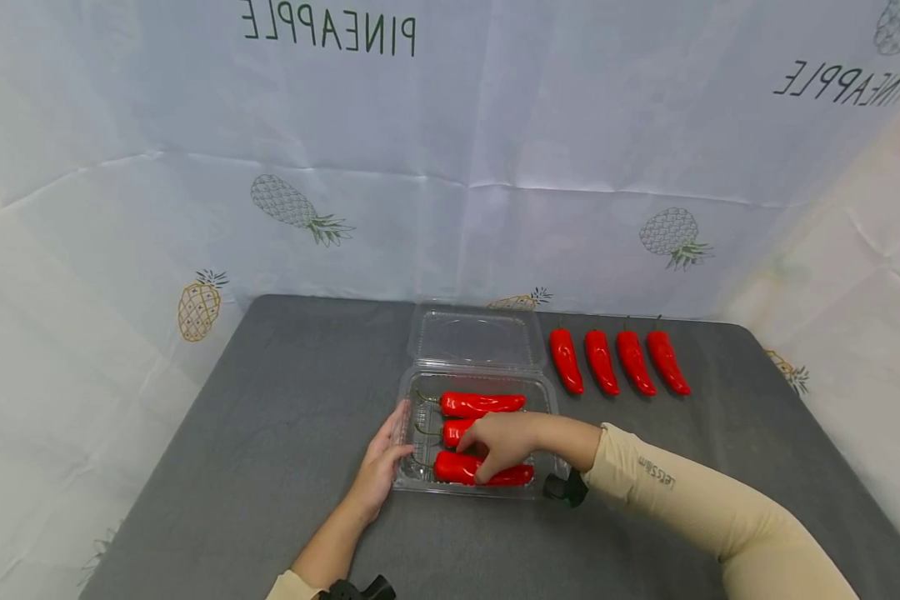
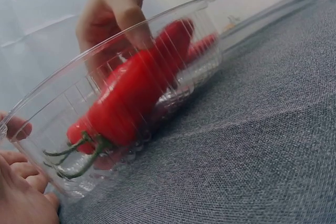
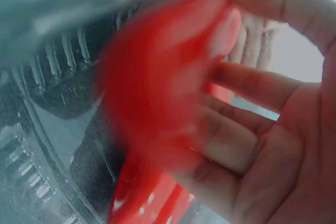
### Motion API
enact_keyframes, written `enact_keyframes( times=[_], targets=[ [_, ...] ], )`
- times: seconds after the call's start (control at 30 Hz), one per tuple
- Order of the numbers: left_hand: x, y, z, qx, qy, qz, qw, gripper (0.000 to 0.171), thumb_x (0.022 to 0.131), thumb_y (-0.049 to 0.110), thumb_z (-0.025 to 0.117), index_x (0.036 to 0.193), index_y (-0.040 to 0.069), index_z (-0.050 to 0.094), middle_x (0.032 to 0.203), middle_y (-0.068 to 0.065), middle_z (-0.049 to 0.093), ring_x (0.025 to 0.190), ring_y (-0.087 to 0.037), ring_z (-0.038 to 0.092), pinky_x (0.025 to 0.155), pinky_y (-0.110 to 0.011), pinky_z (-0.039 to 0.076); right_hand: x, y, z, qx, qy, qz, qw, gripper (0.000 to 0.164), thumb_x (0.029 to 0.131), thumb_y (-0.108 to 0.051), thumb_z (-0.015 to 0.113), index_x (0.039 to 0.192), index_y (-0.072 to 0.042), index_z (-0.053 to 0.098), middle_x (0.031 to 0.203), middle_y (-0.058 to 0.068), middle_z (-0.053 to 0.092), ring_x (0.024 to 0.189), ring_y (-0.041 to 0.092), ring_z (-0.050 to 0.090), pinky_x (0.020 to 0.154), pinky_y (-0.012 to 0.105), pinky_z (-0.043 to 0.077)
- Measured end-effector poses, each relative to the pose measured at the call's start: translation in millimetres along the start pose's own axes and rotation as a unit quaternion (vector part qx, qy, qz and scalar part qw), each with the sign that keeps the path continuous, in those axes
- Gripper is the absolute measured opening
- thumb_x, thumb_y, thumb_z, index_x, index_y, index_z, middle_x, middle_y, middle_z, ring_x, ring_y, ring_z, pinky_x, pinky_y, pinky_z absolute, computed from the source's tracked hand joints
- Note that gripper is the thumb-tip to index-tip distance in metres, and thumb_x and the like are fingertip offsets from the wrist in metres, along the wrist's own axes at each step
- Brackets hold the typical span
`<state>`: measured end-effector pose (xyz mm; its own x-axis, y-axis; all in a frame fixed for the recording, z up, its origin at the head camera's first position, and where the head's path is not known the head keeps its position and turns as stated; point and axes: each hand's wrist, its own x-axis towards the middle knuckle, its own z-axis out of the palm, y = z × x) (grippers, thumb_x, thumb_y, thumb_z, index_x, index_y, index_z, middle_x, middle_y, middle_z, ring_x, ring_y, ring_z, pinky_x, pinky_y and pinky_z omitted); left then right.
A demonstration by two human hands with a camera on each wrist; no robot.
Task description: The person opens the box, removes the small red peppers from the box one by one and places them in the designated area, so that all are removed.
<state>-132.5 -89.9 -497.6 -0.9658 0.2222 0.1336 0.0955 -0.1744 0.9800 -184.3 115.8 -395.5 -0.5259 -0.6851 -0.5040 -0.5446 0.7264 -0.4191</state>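
Observation:
A clear plastic clamshell box (image 1: 542,393) stands on the table with its lid (image 1: 476,340) folded back. Three red chili peppers with green stems lie crosswise inside: a back one (image 1: 483,404), a middle one (image 1: 454,431) partly covered by fingers, and a front one (image 1: 512,477). My right hand (image 1: 504,442) reaches into the box and holds the front pepper (image 3: 152,82) between thumb and fingers; it is blurred in the right wrist view. At the box's left side, my left hand (image 1: 378,467) grips the wall, with the thumb (image 2: 20,128) over the rim and fingers outside.
Several more red chili peppers (image 1: 600,362) lie in a row on the dark grey table (image 1: 307,375), right of the lid. A pale curtain with pineapple prints (image 1: 450,125) hangs behind the table. A black wrist device (image 1: 566,487) sits by the box's front right corner.

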Motion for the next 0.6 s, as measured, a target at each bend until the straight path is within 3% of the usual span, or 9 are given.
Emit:
enact_keyframes(
  times=[0.2,0.33,0.43,0.53,0.6],
  targets=[
    [0.7,0.2,-0.3,0.003,0.002,-0.002,1.0000,0.066,0.085,-0.005,0.038,0.146,-0.008,0.012,0.155,-0.022,0.007,0.143,-0.034,0.002,0.099,0.001,0.019,-4.1,3.4,-3.0,0.056,-0.004,-0.022,0.998,0.047,0.077,-0.022,0.068,0.122,-0.010,0.061,0.080,-0.008,0.058,0.071,0.003,0.050,0.065,0.019,0.045],
    [0.4,0.0,0.2,-0.001,0.001,0.003,1.0000,0.066,0.085,-0.006,0.037,0.145,-0.009,0.011,0.155,-0.023,0.007,0.143,-0.035,0.002,0.099,0.000,0.020,-5.6,3.8,-1.1,0.081,-0.008,-0.029,0.996,0.053,0.079,-0.022,0.067,0.130,-0.012,0.055,0.101,-0.008,0.062,0.085,0.003,0.050,0.075,0.019,0.045],
    [-0.1,-0.5,0.7,-0.004,0.003,0.007,1.0000,0.066,0.084,-0.007,0.037,0.145,-0.010,0.011,0.154,-0.024,0.007,0.143,-0.035,0.002,0.099,0.000,0.020,-7.2,3.4,1.0,0.089,-0.008,-0.030,0.996,0.056,0.081,-0.023,0.065,0.135,-0.018,0.050,0.123,-0.009,0.058,0.099,0.002,0.048,0.087,0.021,0.043],
    [-0.4,-1.0,1.3,-0.004,0.007,0.011,0.9999,0.066,0.084,-0.007,0.037,0.145,-0.010,0.012,0.154,-0.025,0.008,0.142,-0.036,0.003,0.099,0.000,0.020,-8.7,3.9,3.2,0.090,-0.003,-0.040,0.995,0.054,0.086,-0.026,0.062,0.138,-0.022,0.047,0.132,-0.008,0.054,0.108,0.003,0.049,0.094,0.023,0.042],
    [-0.4,-1.4,1.8,-0.005,0.008,0.014,0.9999,0.066,0.084,-0.007,0.037,0.145,-0.010,0.012,0.154,-0.025,0.008,0.142,-0.037,0.003,0.099,0.000,0.020,-10.7,4.9,4.4,0.092,0.004,-0.049,0.995,0.052,0.088,-0.027,0.061,0.137,-0.023,0.048,0.132,-0.007,0.055,0.105,0.002,0.050,0.092,0.022,0.043]
  ],
)
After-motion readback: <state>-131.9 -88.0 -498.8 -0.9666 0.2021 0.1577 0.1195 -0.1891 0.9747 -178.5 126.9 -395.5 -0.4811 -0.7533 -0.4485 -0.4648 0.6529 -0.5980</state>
